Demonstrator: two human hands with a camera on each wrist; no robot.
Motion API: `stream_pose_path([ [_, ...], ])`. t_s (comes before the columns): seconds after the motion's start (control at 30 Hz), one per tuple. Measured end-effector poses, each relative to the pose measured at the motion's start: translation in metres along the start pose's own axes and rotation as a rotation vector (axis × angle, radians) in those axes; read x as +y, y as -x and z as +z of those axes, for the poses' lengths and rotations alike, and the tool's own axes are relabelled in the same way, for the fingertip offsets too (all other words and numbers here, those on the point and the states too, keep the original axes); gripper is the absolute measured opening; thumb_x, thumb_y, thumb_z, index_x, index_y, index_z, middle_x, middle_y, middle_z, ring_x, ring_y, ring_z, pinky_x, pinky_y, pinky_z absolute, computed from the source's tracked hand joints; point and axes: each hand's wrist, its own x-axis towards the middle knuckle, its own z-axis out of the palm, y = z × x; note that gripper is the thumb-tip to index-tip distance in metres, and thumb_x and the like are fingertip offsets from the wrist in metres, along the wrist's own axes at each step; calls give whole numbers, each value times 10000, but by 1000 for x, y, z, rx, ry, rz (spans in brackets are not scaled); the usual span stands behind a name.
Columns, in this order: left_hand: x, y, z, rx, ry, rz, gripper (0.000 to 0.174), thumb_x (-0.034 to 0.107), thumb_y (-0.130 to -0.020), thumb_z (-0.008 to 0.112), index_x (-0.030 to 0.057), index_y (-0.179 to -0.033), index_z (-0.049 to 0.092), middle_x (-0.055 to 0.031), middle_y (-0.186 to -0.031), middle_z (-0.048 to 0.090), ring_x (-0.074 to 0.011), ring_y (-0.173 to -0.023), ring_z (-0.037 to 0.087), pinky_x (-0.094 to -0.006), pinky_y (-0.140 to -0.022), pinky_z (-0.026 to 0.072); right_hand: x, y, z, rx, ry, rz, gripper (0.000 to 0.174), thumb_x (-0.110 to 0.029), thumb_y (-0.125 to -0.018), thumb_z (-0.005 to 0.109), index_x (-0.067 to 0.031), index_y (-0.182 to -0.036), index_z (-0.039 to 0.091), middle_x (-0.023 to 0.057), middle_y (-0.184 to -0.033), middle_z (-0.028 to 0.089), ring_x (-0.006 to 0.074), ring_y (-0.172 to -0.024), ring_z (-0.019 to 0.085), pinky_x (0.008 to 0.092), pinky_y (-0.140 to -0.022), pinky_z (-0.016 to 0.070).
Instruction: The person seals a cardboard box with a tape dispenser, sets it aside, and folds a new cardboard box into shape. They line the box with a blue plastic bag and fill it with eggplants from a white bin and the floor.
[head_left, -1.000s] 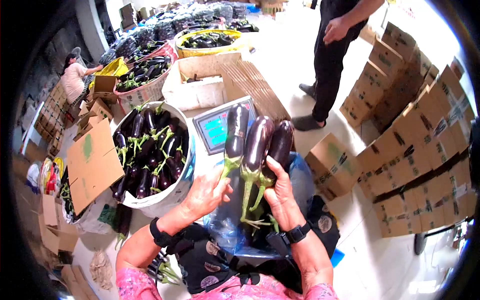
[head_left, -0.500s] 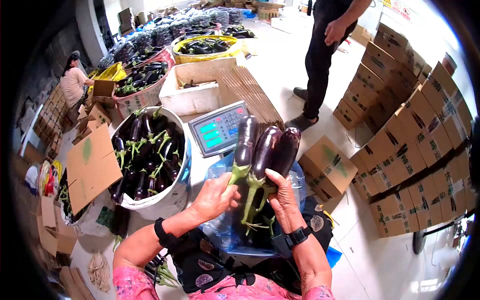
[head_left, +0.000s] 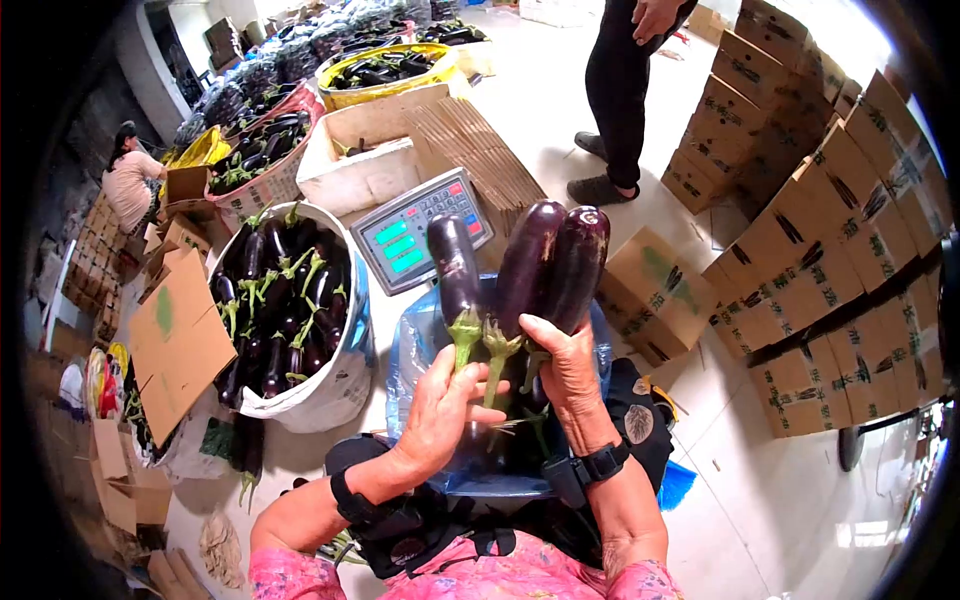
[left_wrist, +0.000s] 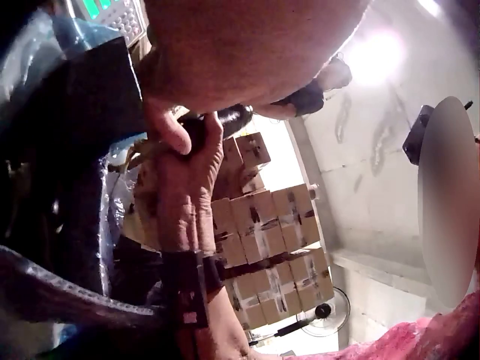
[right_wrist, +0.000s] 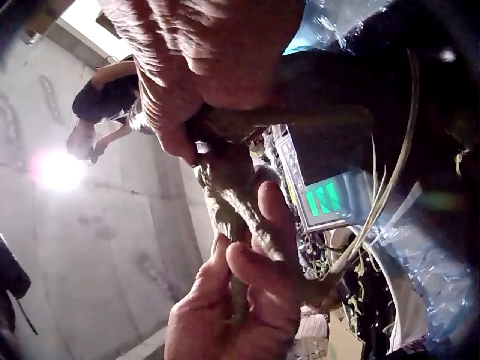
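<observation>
Three glossy dark purple eggplants stand fanned out in the head view, stems down. My left hand (head_left: 430,415) pinches the green stem of the left eggplant (head_left: 455,265) between thumb and fingers, its other fingers loosely spread. With thumb across the front, my right hand (head_left: 572,375) grips the other two, a middle eggplant (head_left: 530,250) and a right eggplant (head_left: 580,265). In the right wrist view the left fingers (right_wrist: 277,262) lie round a stem. Below both hands is a blue plastic bag (head_left: 412,350) with more eggplants inside, partly hidden by the hands.
Beyond the bag sits a scale (head_left: 425,230) with a lit green display. A white tub (head_left: 325,390) full of eggplants stands at left, beside a cardboard flap (head_left: 180,345). Stacked cartons (head_left: 830,270) line the right. A person in dark trousers (head_left: 625,100) stands ahead; another sits far left.
The left eggplant has tilted away from the other two, widening the gap. Fingers of my left hand have spread out more. The head view has shifted, so the surroundings sit further left.
</observation>
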Motion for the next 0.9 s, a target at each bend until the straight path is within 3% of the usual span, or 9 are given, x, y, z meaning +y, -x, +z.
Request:
stream_pose_path([
  [0.23, -13, -4, 1, 67, -158, 5, 239, 209, -1000, 528, 72, -1195, 508, -69, -1020, 640, -107, -801, 629, -226, -595, 484, 4, 4, 2, 19, -13, 39, 508, -49, -778, 746, -70, -1253, 566, 43, -1129, 649, 176, -994, 639, 330, -896, 518],
  [0.3, -17, -6, 6, 72, -196, 103, 254, 205, -982, 555, 68, -1190, 507, -60, -970, 633, -96, -795, 624, -226, -589, 475, 11, 4, -5, 57, -61, 50, 537, -85, -787, 747, -77, -1286, 548, 45, -1142, 638, 182, -997, 635, 340, -911, 511],
  [0.37, -21, -9, 1, 122, -235, 169, 285, 188, -946, 602, 66, -1183, 504, -39, -923, 608, -85, -777, 607, -229, -589, 468, 7, 10, -4, 77, -163, 220, 546, -85, -795, 736, -64, -1301, 533, 55, -1181, 619, 210, -1034, 628, 360, -924, 516],
  [0.4, -14, -8, -4, 101, -217, 75, 304, 166, -930, 609, 67, -1199, 505, -29, -928, 600, -72, -741, 576, -222, -564, 443, 8, 9, -5, 58, -209, 286, 544, -88, -803, 724, -60, -1308, 525, 58, -1197, 614, 214, -1039, 634, 369, -923, 524],
  [0.5, 1, -3, -14, 71, 175, 12, 319, 163, -943, 600, 50, -1222, 497, -17, -926, 570, -52, -693, 523, -192, -518, 385, 19, 8, -20, -17, -116, 223, 575, -101, -802, 704, -40, -1333, 491, 112, -1224, 611, 242, -1045, 649, 368, -877, 552],
  [0.57, 1, -3, -24, 91, 421, 24, 308, 169, -965, 579, 46, -1232, 488, -19, -928, 549, -38, -699, 508, -143, -497, 345, 2, 17, 2, -84, 10, 180, 604, -119, -784, 710, -18, -1333, 480, 183, -1256, 599, 256, -1045, 656, 335, -834, 564],
  [0.67, 18, 0, -42, 248, 557, 117, 271, 146, -986, 540, 55, -1236, 485, -26, -959, 537, -23, -717, 493, -120, -500, 342, -1, 16, 0, -57, 157, 277, 506, -127, -800, 718, 11, -1244, 517, 174, -1122, 659, 206, -922, 677, 324, -765, 574],
  [0.8, 21, -9, -78, 440, 598, 326, 209, 90, -995, 510, 33, -1191, 464, -51, -950, 531, -30, -672, 497, -136, -482, 382, 17, 12, -17, -12, -9, 379, 377, -129, -844, 699, -2, -1169, 556, 130, -974, 677, 180, -806, 670, 315, -683, 580],
  [0.9, 21, -1, -91, 541, 597, 327, 206, 74, -993, 515, 51, -1190, 458, -55, -948, 534, -40, -658, 495, -131, -451, 355, 16, 13, -13, -62, -15, 390, 325, -143, -875, 682, -2, -1143, 567, 118, -945, 674, 168, -792, 670, 303, -650, 585],
])
